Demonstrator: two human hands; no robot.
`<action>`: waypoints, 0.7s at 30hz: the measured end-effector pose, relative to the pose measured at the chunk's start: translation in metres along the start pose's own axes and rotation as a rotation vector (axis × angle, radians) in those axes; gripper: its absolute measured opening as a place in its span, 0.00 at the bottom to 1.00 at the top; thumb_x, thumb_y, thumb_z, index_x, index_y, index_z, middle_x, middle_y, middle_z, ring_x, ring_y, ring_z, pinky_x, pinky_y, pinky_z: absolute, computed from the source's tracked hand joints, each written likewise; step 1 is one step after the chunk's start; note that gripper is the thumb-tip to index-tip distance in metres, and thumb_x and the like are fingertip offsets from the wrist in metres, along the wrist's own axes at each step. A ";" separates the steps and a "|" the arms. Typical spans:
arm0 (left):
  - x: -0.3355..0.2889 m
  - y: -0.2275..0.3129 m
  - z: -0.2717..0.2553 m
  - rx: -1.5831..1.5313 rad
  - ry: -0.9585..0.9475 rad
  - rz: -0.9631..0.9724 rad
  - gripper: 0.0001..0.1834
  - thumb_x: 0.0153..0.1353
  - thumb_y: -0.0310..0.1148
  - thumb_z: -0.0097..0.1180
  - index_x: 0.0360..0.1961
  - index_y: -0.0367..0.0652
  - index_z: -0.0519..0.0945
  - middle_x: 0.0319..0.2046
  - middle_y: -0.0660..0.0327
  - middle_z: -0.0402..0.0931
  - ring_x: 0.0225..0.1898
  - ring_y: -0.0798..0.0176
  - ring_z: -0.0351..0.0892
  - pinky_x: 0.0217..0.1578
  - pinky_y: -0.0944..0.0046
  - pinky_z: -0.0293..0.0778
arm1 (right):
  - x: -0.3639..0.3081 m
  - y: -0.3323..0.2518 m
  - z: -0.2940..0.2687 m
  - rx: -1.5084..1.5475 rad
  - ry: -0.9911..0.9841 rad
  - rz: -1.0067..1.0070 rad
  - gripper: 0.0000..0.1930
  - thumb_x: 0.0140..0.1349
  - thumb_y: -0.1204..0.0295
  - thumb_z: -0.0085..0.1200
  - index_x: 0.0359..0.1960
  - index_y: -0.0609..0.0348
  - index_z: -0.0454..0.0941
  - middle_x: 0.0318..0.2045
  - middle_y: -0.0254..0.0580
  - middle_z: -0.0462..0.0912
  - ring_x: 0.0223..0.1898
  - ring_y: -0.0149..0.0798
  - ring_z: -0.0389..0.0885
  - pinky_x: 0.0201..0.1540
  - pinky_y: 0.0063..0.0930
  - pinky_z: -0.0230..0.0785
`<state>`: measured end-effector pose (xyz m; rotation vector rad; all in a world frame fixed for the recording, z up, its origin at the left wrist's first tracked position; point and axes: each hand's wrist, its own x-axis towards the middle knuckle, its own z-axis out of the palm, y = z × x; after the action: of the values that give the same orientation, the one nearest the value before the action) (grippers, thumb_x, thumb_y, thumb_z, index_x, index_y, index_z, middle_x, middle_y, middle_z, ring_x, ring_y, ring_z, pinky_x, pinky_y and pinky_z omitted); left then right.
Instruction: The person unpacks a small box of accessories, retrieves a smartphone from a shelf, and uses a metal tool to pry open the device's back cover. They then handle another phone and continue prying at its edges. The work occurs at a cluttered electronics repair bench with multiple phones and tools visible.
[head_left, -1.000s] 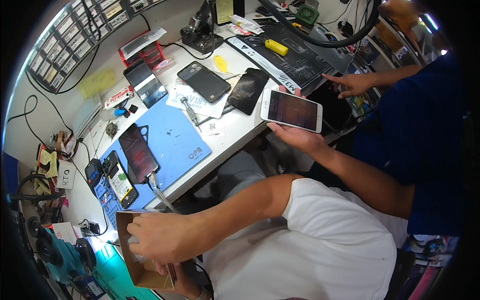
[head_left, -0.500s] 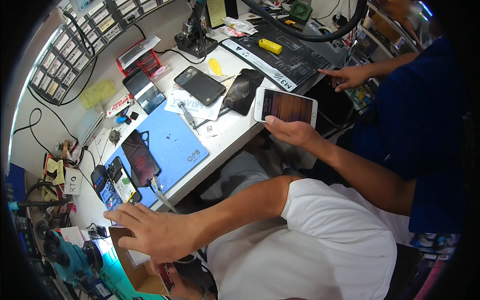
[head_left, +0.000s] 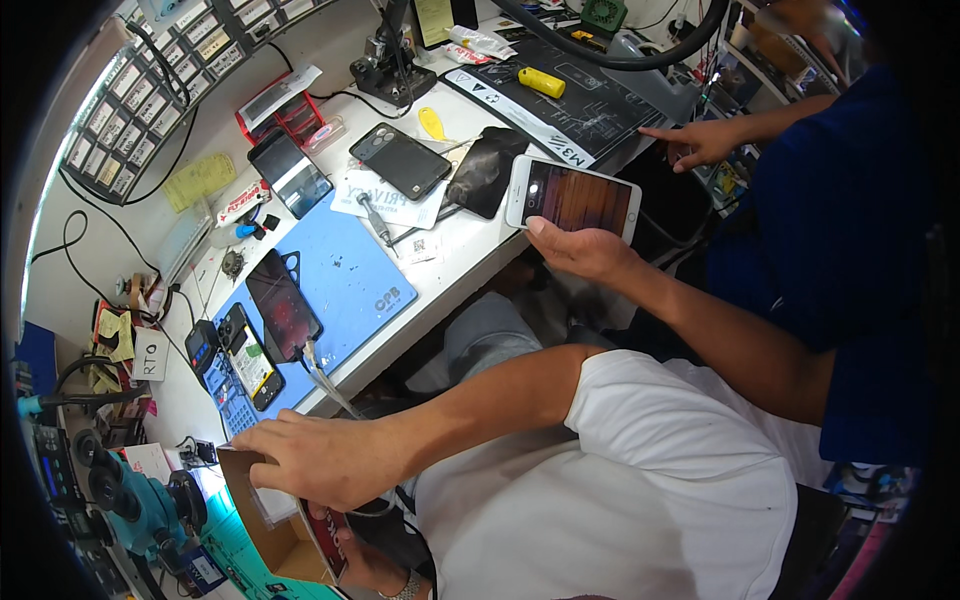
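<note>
Your right hand had lifted from inside the box to its far edge; whether it gripped there, I couldn't tell. Your left hand grasped the near side. That one box, between your hands, was open and brown inside. Two phones lay side by side just beyond your right hand.

At the lower left, the right hand came out of the brown box to its top edge. Right of middle, a co-worker's thumb moved onto the white phone.
</note>
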<state>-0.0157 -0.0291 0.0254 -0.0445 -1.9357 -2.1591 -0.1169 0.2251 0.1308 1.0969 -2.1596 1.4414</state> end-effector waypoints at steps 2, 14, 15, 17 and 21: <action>0.002 0.002 0.002 0.002 0.000 -0.002 0.51 0.61 0.27 0.78 0.80 0.35 0.59 0.68 0.40 0.72 0.67 0.40 0.77 0.69 0.36 0.76 | 0.000 0.001 0.003 -0.014 0.033 -0.021 0.32 0.49 0.77 0.75 0.57 0.73 0.75 0.72 0.77 0.66 0.73 0.70 0.69 0.73 0.56 0.64; 0.013 0.043 0.019 0.153 0.050 0.106 0.58 0.56 0.26 0.83 0.80 0.41 0.55 0.71 0.35 0.66 0.68 0.41 0.76 0.63 0.24 0.78 | 0.002 0.001 0.008 0.031 0.047 -0.033 0.32 0.50 0.78 0.73 0.58 0.70 0.75 0.71 0.76 0.68 0.71 0.69 0.71 0.72 0.54 0.65; 0.014 0.050 0.020 0.166 0.057 0.115 0.59 0.55 0.26 0.84 0.80 0.41 0.55 0.71 0.34 0.66 0.68 0.41 0.76 0.63 0.23 0.78 | 0.002 0.002 0.008 0.040 0.042 -0.032 0.34 0.50 0.78 0.73 0.60 0.70 0.74 0.71 0.76 0.68 0.71 0.69 0.71 0.73 0.54 0.65; 0.014 0.061 0.024 0.193 0.070 0.138 0.60 0.54 0.26 0.85 0.81 0.42 0.54 0.72 0.33 0.65 0.68 0.41 0.76 0.62 0.21 0.78 | 0.004 0.003 0.011 0.059 0.030 -0.031 0.36 0.51 0.79 0.72 0.64 0.70 0.72 0.71 0.77 0.68 0.71 0.70 0.70 0.73 0.55 0.66; 0.009 0.081 0.025 0.289 0.123 0.191 0.63 0.53 0.26 0.87 0.81 0.44 0.53 0.73 0.31 0.63 0.68 0.42 0.76 0.60 0.17 0.79 | 0.005 -0.001 0.011 0.160 0.012 -0.016 0.39 0.54 0.81 0.72 0.70 0.70 0.69 0.73 0.78 0.65 0.73 0.73 0.68 0.74 0.56 0.65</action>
<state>-0.0119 -0.0133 0.1095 -0.0420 -2.0584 -1.7075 -0.1177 0.2127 0.1297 1.1529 -2.0517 1.6333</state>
